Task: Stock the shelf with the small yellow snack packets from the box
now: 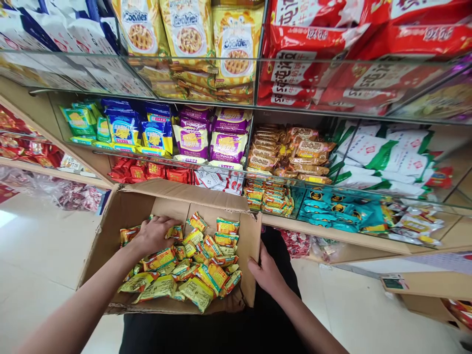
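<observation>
An open cardboard box [123,202] rests on the person's lap, with many small yellow and orange snack packets [212,275] inside. My left hand [157,235] reaches into the box at its back left and lies over some packets; its fingers curl down among them, and their tips are partly hidden. At the right side of the box, my right hand [266,269] grips the cardboard wall, thumb showing on the near side and the other fingers mostly hidden behind it.
Glass-fronted shelves stand ahead, holding cookie bags [236,49], red packages [295,64], purple biscuit packs [228,145], brown-wrapped snacks [309,150] and teal packets [332,206]. Similar yellow-orange packets [275,199] fill a low compartment. Another cardboard box [424,285] is at the lower right.
</observation>
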Demonstrator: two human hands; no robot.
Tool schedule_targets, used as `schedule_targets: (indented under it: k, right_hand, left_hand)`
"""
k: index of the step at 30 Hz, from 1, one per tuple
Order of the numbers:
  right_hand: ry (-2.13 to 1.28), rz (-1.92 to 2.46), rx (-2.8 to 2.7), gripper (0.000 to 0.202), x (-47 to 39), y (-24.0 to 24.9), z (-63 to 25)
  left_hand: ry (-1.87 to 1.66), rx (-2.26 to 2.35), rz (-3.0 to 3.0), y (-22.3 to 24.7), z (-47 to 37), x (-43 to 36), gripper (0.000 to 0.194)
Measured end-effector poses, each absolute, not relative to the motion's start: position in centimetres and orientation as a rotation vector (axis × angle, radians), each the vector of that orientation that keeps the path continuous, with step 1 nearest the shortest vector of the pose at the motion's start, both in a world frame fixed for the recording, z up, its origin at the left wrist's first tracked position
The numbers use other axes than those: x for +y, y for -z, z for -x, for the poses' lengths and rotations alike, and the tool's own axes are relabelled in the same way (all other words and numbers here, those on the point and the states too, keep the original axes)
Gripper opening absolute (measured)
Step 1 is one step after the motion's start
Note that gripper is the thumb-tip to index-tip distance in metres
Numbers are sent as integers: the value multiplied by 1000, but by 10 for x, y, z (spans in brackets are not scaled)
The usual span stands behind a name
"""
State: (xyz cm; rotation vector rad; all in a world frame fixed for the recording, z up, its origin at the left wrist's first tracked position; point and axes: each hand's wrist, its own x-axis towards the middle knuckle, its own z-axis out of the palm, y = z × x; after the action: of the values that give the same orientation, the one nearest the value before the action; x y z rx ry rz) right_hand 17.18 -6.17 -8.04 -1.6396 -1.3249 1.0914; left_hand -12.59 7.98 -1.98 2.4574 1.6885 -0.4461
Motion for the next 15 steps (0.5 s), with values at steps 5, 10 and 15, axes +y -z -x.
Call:
schedule_targets:
  k: [5,10,15]
  right_hand:
    - [-1300,1397,-1381,51,-67,75,-190]
    - [-931,1639,-1362,46,-39,73,-237]
    - [-253,1942,-1784,57,30,80,-255]
  left_hand:
    - [202,1602,-2529,35,135,71,48]
    - [44,1570,-2514,42,139,68,51]
    - [4,1599,-2522,39,133,64,52]
